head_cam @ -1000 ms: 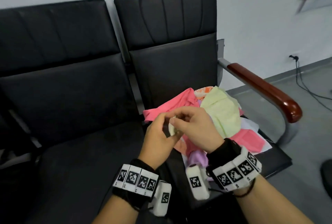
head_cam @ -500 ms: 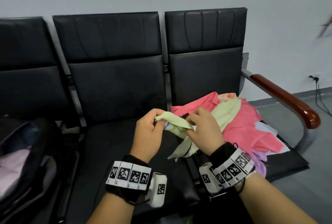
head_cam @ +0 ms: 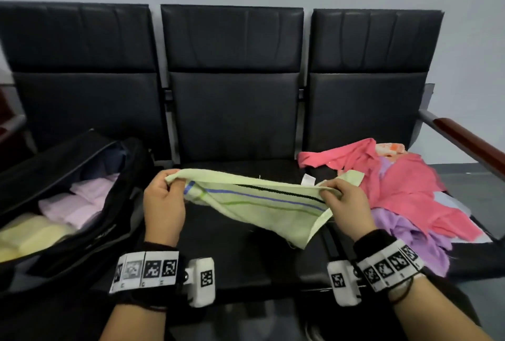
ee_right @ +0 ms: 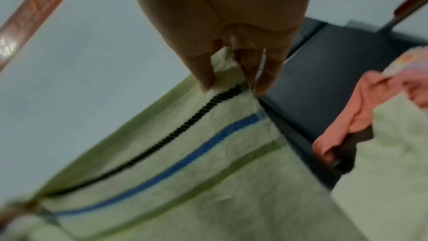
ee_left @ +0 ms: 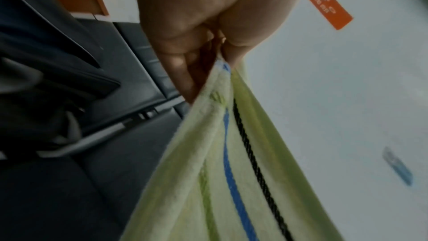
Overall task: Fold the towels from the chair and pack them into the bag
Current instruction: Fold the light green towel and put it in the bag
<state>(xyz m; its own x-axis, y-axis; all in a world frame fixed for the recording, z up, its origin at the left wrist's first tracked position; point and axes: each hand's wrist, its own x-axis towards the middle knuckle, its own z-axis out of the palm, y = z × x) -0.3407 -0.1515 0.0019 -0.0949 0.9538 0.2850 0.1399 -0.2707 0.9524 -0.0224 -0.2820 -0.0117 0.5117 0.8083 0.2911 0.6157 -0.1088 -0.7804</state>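
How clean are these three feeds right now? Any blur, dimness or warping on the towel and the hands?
Head view: evenly lit, wide-angle bend in the chair backs, the bag soft at the left edge, the towel fairly sharp between the left hand and the right hand. Left wrist view: dim, motion-smeared, stripes still readable. Right wrist view: blurrier, pink towels a smear.

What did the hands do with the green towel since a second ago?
The left hand and right hand were close together, pinching a bunched corner. They have moved apart, pulling the green striped towel off the pile and stretching it flat over the middle seat. Each hand grips one end. The pink towels stayed on the right seat, and the bag now shows at left.
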